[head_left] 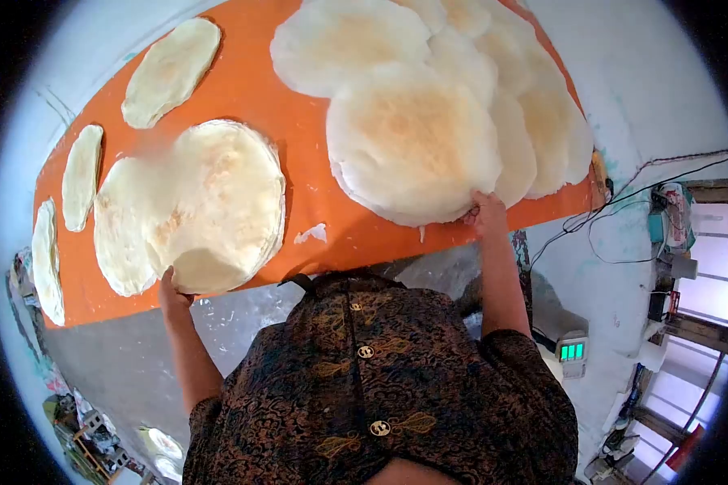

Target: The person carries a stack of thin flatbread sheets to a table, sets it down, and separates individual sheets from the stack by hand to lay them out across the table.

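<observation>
My left hand is at the lower edge of a stack of round flatbreads on the orange table, its fingers closed on the rim. A second pile lies partly under or against that stack on its left. At the right, my right hand pinches the lower right rim of a large pale flatbread, which lies on top of other breads. More overlapping flatbreads spread behind and to the right of it.
The orange table also bears three narrower-looking piles at the left, among them an oval one. A small scrap lies near the front edge. Cables hang at the right beside a device with a green display.
</observation>
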### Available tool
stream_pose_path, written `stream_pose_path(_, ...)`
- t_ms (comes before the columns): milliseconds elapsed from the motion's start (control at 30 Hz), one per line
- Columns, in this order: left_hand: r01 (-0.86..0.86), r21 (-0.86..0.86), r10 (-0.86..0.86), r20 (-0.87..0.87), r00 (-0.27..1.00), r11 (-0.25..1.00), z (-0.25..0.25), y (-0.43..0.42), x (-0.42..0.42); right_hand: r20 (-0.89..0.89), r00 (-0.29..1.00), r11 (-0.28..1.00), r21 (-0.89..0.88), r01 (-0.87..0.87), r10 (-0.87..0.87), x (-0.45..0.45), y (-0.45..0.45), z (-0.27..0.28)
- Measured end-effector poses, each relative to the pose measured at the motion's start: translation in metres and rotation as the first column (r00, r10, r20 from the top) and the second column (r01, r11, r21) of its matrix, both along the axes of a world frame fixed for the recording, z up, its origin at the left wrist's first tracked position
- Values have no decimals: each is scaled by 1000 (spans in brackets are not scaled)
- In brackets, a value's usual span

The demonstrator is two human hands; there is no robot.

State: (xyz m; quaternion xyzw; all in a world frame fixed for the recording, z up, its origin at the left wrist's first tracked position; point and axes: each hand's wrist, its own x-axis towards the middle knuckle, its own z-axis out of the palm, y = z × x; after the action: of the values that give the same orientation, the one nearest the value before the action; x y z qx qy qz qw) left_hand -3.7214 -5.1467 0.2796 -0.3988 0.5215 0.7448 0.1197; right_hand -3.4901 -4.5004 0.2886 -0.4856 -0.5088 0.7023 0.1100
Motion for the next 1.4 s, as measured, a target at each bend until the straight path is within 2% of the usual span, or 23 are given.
stream_pose_path(67,39,-23,-39,26,999,999,8,5,1,-114,992,997,-66,45,-52,5,0,6)
stream_pose_path(100,56,-83,-56,-3,998,995,4,3,1,-4,1000,993,117,15,-15,11,5,2)
stream_pose_path(167,61,-207,-76,-61,995,976,0,1,4,215,976,885,451,-114,16,27,27,-17)
stream_pose_path(200,57,-323,-103,-125,987,945,5,8,5,-380,924,943,286,170,-52,36,35,-25)
stream_pose_path(233,87,-251,-154,-260,953,964,-20,-12,5,-810,549,954,-40,298,-205,36,34,-32)
stream_pose_path(267,87,-353,-197,-289,937,932,-33,-20,1,-345,937,735,619,276,-61,20,22,-14)
stream_pose_path(300,71,-490,-223,-259,940,869,-17,-7,5,235,945,278,946,-168,-226,2,5,20)
stream_pose_path(333,44,-520,-209,-264,942,853,-12,2,6,210,969,292,942,-165,-132,-16,-17,42)
stream_pose_path(367,25,-423,-205,-385,900,906,-15,3,8,178,983,305,940,-156,-46,-36,-43,63)
stream_pose_path(400,95,-465,-216,-214,952,880,10,14,9,141,989,317,938,-144,31,-54,-68,75)
stream_pose_path(467,48,-306,-88,-118,989,951,31,17,7,282,940,223,921,-321,191,-94,-110,79)
stream_pose_path(500,11,-217,-25,-61,998,976,32,10,4,253,916,287,894,-345,313,-115,-145,85)
stream_pose_path(567,110,20,-109,-29,994,994,11,-12,-5,87,840,465,800,-379,535,-157,-211,65)
stream_pose_path(600,157,136,-155,-24,988,978,4,-25,-8,108,755,387,807,-447,647,-174,-252,71)
stream_pose_path(633,220,206,-210,-68,975,954,8,-23,-7,39,669,426,743,-516,742,-188,-286,63)
stream_pose_path(700,227,225,-211,-90,973,948,23,-14,-9,124,555,284,755,-591,823,-201,-362,75)
stream_pose_path(733,262,297,-210,-196,958,918,27,-11,-9,123,447,195,776,-600,886,-207,-393,78)
stream_pose_path(800,389,402,-263,-333,906,829,40,-9,-8,129,290,70,805,-589,948,-213,-442,77)
stream_pose_path(933,463,422,-249,-470,847,779,47,-2,-6,197,249,50,683,-729,948,-217,-479,80)
stream_pose_path(1067,464,471,-194,-514,835,750,54,2,-1,48,261,210,462,-861,964,-223,-465,71)
stream_pose_path(1167,492,404,-218,-557,801,771,54,7,1,7,275,245,434,-867,962,-222,-458,69)
stream_pose_path(1267,476,343,-224,-569,791,810,61,15,2,-88,272,285,238,-928,958,-219,-460,77)
stream_pose_path(1400,476,342,-248,-535,807,810,58,12,1,106,241,152,525,-838,965,-217,-460,74)
